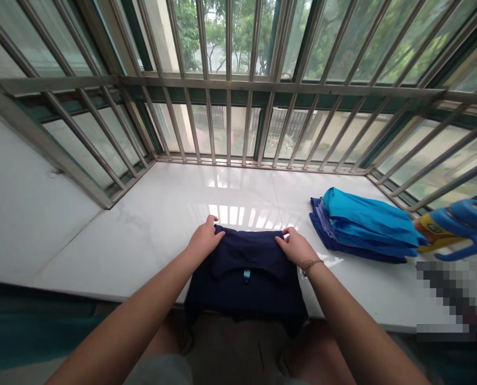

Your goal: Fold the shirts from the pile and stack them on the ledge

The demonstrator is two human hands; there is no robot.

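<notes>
A dark navy garment (246, 299) lies partly on the white sill, its lower part hanging over the front edge. Its upper part is folded over, and a small light-blue tag shows near the middle. My left hand (207, 235) pinches the far left corner of the fold between thumb and fingers. At the far right corner, my right hand (297, 246), with a bracelet on the wrist, pinches the cloth the same way. The fabric between both hands looks fairly straight.
Folded bright-blue and dark-blue clothes (370, 222) are stacked on the white sill (142, 230) at the right. Beside them stands a blue and yellow bottle (443, 230). Metal window bars (228, 128) enclose the back and sides. A pixelated patch covers the right front.
</notes>
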